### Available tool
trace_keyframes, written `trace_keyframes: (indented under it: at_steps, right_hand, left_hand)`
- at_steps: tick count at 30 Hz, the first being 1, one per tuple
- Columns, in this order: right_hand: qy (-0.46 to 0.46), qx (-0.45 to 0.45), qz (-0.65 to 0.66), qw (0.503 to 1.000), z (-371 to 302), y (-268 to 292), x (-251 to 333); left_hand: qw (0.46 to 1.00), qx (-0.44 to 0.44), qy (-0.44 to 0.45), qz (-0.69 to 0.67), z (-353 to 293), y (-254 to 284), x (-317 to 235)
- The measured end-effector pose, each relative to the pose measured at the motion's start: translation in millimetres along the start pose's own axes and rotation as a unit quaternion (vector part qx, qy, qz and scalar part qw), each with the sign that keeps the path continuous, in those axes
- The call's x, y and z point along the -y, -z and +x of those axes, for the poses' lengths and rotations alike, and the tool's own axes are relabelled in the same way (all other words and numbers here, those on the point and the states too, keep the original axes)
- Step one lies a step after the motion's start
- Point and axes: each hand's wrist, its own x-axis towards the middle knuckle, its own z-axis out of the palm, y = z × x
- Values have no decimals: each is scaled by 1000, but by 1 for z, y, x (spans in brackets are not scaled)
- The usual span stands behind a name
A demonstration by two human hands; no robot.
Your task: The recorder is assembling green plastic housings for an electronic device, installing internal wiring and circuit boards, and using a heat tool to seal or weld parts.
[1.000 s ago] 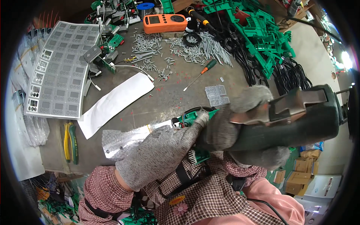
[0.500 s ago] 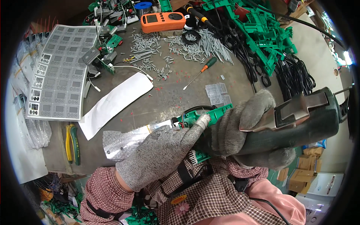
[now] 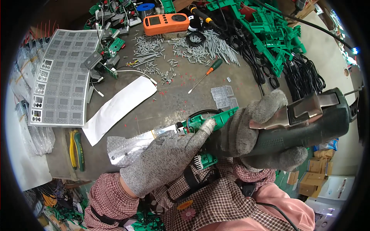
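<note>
My left hand (image 3: pixel 165 158), in a grey knit glove, is closed around a green plastic housing (image 3: pixel 224 117). From its left end a shiny silver part wrapped in bubble film (image 3: pixel 133 147) reaches over the table. Wires and a dark cable show inside the housing; a finned metal piece (image 3: pixel 198 162) pokes out below my hand. My right hand (image 3: pixel 242 133), also gloved, grips a thick dark cylindrical power screwdriver (image 3: pixel 300 133) with a copper-coloured lever along its top. The tool lies tilted, its front end low beside the housing; its tip is hidden behind my hands.
Loose screws (image 3: pixel 148 48) are heaped beyond my hands, near an orange meter (image 3: pixel 166 24). A green-handled screwdriver (image 3: pixel 206 75) and a white paper strip (image 3: pixel 119 106) lie closer. Pliers (image 3: pixel 77 150) and a label sheet (image 3: pixel 63 79) are left; green housings (image 3: pixel 266 38) and black cables (image 3: pixel 304 79) right.
The view has shifted slightly. My right hand and the power screwdriver have moved a little, with the fingers resettled near the lever. My left hand keeps its hold on the green housing.
</note>
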Motion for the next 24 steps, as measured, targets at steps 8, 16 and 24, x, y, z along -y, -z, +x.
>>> trace_keyframes:
  at_steps: [8, 16, 24]
  right_hand:
    - [-1, -21, -2, 1000, 3, 0, -5]
    - [-11, -34, 0, 999, 5, -13, -33]
    - [-19, -48, 3, 999, -11, 9, -20]
  left_hand:
    - [999, 40, 18, 0, 4, 4, -5]
    - [996, 76, 36, -29, 1, 6, -3]
    - [998, 55, 40, 6, 2, 2, -6]
